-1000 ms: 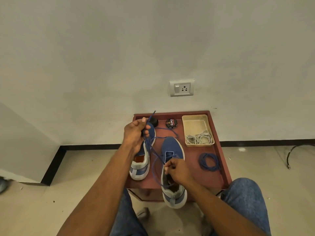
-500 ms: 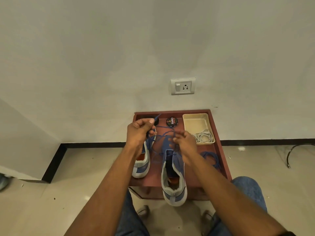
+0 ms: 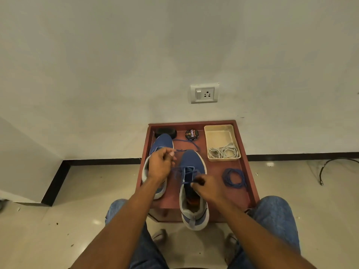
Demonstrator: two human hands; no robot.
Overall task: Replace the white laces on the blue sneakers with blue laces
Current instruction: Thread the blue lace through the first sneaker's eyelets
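You were mid-lacing the right sneaker (image 3: pixel 191 162) on the table (image 3: pixel 250 183): left hand (image 3: pixel 160 167) pinched the blue lace (image 3: pixel 179 150), right hand (image 3: pixel 206 188) pinched its other end at the eyelets; next likely called for threading the next eyelet

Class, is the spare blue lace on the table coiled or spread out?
Coiled: the spare blue lace lies in a round bundle on the table, right of the sneaker.

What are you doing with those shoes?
A person is threading a blue lace into the right-hand blue sneaker on a small red table. The left hand pinches one end of the lace, and the right hand pinches it at the eyelets. The old white laces lie in a tray, and another blue lace waits coiled beside the sneaker.
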